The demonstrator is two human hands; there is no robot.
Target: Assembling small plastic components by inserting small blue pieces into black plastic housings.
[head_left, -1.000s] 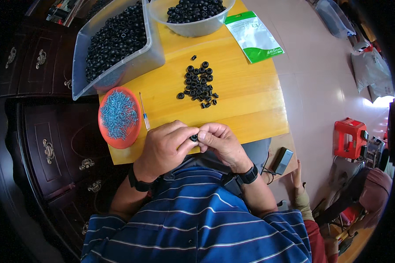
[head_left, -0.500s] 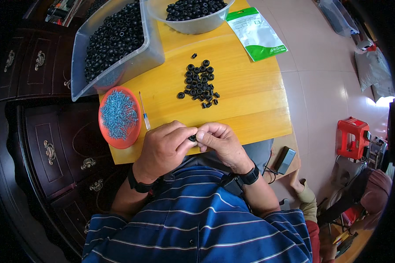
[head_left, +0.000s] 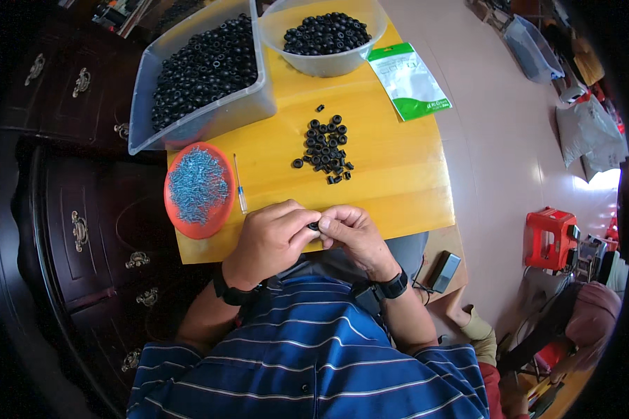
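Head view. Left hand (head_left: 269, 241) and right hand (head_left: 355, 234) meet knuckle to knuckle at the near edge of the yellow worktop (head_left: 398, 174), fingers curled in, both pinching one small black ring (head_left: 314, 226) between their fingertips. Wrists bent inward, forearms coming up from the striped shirt, each with a dark wristband. Just beyond the hands: a loose heap of black rings (head_left: 325, 150). Left of the left hand: an orange dish of small blue parts (head_left: 197, 187), a thin blue-tipped tool (head_left: 239, 185) beside it. Farther off: a clear bin (head_left: 203, 73) and a clear bowl (head_left: 325, 35) of rings, and a green-and-white pouch (head_left: 409, 80).
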